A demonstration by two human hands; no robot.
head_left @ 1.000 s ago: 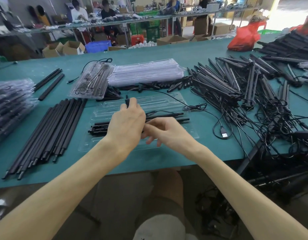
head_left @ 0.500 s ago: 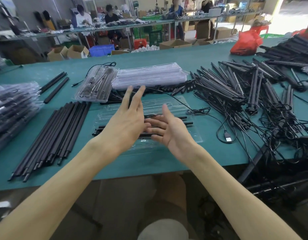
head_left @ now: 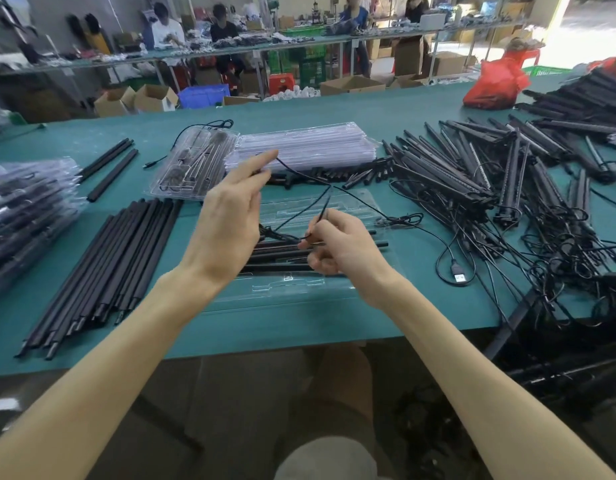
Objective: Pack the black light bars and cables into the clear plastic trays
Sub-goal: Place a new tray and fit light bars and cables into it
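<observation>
The open clear tray (head_left: 299, 289) lies on the green bench (head_left: 386, 105) directly in front of the seated person. Several black light bars (head_left: 282, 255) lie lengthwise in the tray.

Left hand (head_left: 226, 223): raised above the tray's left end with the fingers extended. The thin black cable (head_left: 355, 202) starts at its fingertips, held between them.

Right hand (head_left: 344, 251): low over the middle of the tray with the fingers curled. Thumb and forefinger pinch a second stretch of the same cable just above the bars.

From the hands the cable runs to the right of the tray and ends in a USB plug (head_left: 459, 277) lying on the bench.

Left of the tray: a row of bare black rods (head_left: 109, 265), laid parallel.
Beyond the tray: a stack of empty trays (head_left: 306, 147), with one packed tray (head_left: 192, 168) beside it.
Right of the tray: a loose pile of bars with tangled leads (head_left: 472, 174).
</observation>
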